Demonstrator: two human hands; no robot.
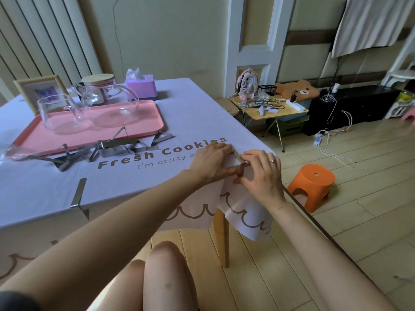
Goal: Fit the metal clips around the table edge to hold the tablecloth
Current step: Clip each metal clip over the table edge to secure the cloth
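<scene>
A pale lilac tablecloth [190, 122] printed "Fresh Cookies" covers the table. At its near right corner my left hand [211, 162] and my right hand [262, 173] both grip one metal clip [240, 163], which sits on the cloth's edge; most of it is hidden by my fingers. Another metal clip [78, 195] is fitted over the near edge to the left. Several loose clips [105, 149] lie in a heap in front of the pink tray.
A pink tray [148, 124] carries a glass cup [60, 113] and a glass teapot [107, 99]. Behind stand a picture frame [40, 90] and a purple tissue box [141, 86]. An orange stool [312, 185] stands on the floor at right, near a small folding table [269, 111].
</scene>
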